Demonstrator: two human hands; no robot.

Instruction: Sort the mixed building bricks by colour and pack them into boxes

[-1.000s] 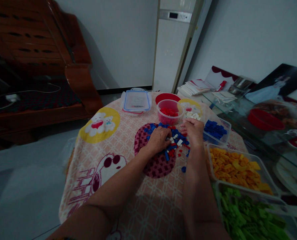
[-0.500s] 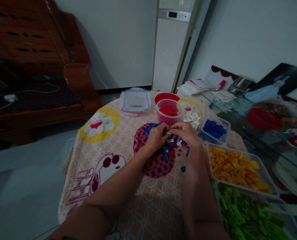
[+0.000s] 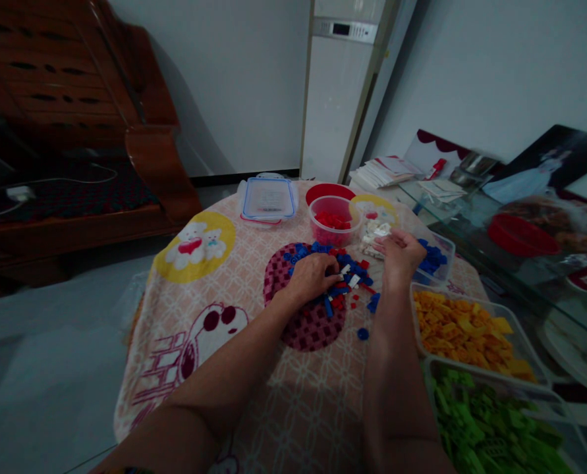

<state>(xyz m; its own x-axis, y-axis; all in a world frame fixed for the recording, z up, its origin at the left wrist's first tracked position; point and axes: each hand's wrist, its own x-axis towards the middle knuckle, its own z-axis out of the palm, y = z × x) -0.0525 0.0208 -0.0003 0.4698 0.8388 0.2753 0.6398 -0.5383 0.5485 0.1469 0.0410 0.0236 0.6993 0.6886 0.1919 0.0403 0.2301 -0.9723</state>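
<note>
your right hand (image 3: 400,253) seems at a set-down step beside white plastic pieces (image 3: 373,232); your left hand (image 3: 313,276) curls over mixed red, white and blue plastic pieces (image 3: 354,280). whether either grip pinches one, i cannot tell. next needs a light touch.

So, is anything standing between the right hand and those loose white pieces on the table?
Nothing visible does: the right hand is at the right edge of the white pieces. The round tub of red pieces stands to their left, off that path.

Head camera faces forward, down over a tablecloth (image 3: 253,270), seemingly near.
</note>
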